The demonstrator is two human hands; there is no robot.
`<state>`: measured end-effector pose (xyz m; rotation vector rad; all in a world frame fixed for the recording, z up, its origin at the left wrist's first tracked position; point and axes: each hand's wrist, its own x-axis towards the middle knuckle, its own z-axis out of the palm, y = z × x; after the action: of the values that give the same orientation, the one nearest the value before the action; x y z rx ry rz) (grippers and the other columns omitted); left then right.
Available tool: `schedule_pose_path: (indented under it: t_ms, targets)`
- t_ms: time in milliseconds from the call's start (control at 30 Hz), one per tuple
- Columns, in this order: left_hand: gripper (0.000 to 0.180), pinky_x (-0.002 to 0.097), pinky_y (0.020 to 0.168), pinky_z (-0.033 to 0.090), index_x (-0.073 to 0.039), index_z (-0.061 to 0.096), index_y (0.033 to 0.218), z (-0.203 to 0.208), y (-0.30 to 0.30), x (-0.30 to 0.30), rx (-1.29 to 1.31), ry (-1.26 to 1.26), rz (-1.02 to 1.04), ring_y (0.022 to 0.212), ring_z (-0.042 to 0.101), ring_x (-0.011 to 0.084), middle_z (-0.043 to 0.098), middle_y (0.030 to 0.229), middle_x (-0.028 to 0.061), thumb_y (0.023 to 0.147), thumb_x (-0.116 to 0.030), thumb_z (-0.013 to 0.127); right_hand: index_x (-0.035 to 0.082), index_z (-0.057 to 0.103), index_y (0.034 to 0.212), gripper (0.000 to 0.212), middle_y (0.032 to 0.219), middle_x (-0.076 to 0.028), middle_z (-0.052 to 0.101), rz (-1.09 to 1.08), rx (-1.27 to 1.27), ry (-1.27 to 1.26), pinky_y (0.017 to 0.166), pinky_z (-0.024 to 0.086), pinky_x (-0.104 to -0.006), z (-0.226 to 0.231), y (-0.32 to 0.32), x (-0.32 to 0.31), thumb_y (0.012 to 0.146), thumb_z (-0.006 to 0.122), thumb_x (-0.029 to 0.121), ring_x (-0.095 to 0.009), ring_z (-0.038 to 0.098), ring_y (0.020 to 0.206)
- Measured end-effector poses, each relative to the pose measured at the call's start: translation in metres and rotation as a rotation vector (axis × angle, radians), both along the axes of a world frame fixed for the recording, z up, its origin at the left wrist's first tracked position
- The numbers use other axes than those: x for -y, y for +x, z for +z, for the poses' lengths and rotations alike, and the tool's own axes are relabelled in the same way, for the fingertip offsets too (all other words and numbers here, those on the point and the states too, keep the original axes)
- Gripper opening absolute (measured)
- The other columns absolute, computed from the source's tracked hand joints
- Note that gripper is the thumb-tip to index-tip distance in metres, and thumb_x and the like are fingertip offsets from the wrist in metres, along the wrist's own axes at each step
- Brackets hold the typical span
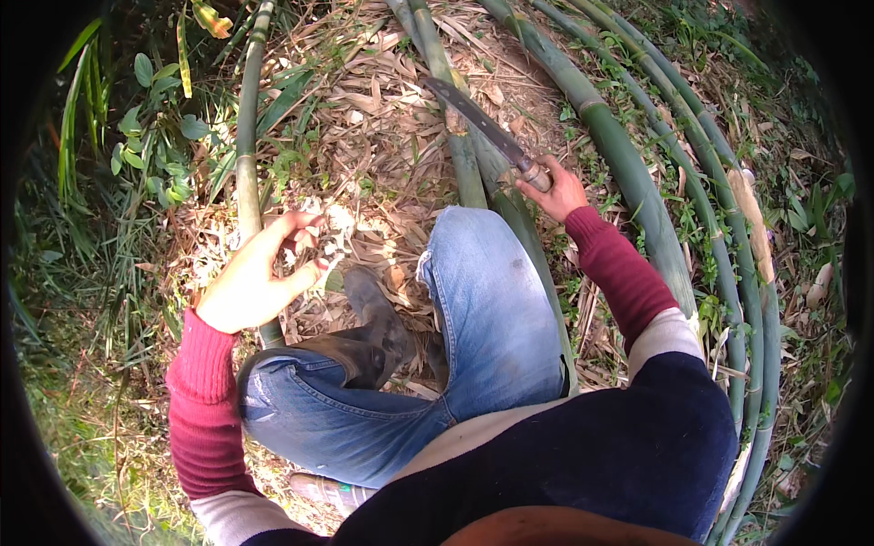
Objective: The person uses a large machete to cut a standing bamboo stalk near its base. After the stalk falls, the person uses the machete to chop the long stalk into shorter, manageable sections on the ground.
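Note:
My right hand (557, 191) is wrapped round the short handle of a machete (478, 118). Its dark, worn blade points up and to the left, above some green bamboo poles (467, 168) lying by my right knee. Nothing shows in my left hand (258, 280), whose fingers are curved and apart. That hand hangs over a slimmer bamboo pole (247, 155) on the left, and I cannot tell whether it touches it. Both forearms wear dark red cuffs.
Several long bamboo poles (628, 173) curve down the right side. Dry leaves (382, 136) cover the ground between my knees and beyond. Green plants (155, 136) grow at the left. My bent legs in blue jeans (492, 300) and a dark boot (378, 332) fill the middle.

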<state>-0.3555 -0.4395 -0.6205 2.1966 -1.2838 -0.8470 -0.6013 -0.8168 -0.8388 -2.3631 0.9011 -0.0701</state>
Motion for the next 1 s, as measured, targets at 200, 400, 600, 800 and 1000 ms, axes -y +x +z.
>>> schedule_pose_path:
  t_ms: [200, 400, 600, 800, 1000]
  targets:
    - [0.055, 0.0443, 0.096, 0.044, 0.0, 0.055, 0.129, 0.042, -0.082, 0.012, 0.054, 0.158, -0.203, 0.106, 0.058, 0.0389, 0.063, 0.111, 0.0192, 0.081, -0.016, 0.074, 0.009, 0.053, 0.118, 0.059, 0.096, -0.015, 0.067, 0.43, -0.033, -0.304, 0.086, 0.049, -0.048, -0.06, -0.056, -0.014, 0.075, 0.077, 0.042, -0.036, 0.064, 0.097]
    - [0.053, 0.0418, 0.094, 0.045, -0.002, 0.057, 0.127, 0.015, -0.097, 0.018, -0.193, 0.059, -0.249, 0.098, 0.059, 0.0324, 0.062, 0.105, 0.0139, 0.081, -0.022, 0.074, 0.009, 0.053, 0.111, 0.049, 0.102, -0.013, 0.067, 0.552, -0.437, -0.436, 0.089, 0.048, -0.0463, -0.046, -0.018, 0.014, 0.072, 0.076, 0.029, -0.033, 0.063, 0.102]
    - [0.052, 0.0407, 0.093, 0.044, -0.002, 0.059, 0.125, 0.01, -0.077, 0.033, -0.154, 0.116, -0.343, 0.095, 0.059, 0.0279, 0.062, 0.101, 0.0108, 0.082, -0.027, 0.072, 0.014, 0.064, 0.102, 0.028, 0.086, -0.018, 0.069, 0.305, -0.35, -0.626, 0.077, 0.053, -0.0478, -0.078, 0.065, 0.09, 0.079, 0.068, 0.03, -0.038, 0.067, 0.084]
    - [0.048, 0.0411, 0.096, 0.04, -0.002, 0.053, 0.133, 0.002, -0.062, 0.013, -0.173, 0.179, -0.338, 0.101, 0.054, 0.028, 0.06, 0.102, 0.0106, 0.089, -0.022, 0.061, 0.014, 0.065, 0.101, 0.039, 0.086, -0.012, 0.068, 0.833, -0.257, -0.386, 0.077, 0.053, -0.0435, -0.073, 0.039, 0.072, 0.064, 0.074, 0.022, -0.032, 0.067, 0.084]
    - [0.046, 0.041, 0.094, 0.041, -0.003, 0.056, 0.13, 0.001, -0.066, 0.008, -0.177, 0.234, -0.349, 0.1, 0.054, 0.0282, 0.059, 0.1, 0.0113, 0.09, -0.024, 0.06, 0.016, 0.066, 0.1, 0.031, 0.08, -0.012, 0.072, 0.41, -0.451, -0.489, 0.068, 0.055, -0.0454, -0.067, 0.092, 0.08, 0.073, 0.072, 0.028, -0.031, 0.071, 0.076]
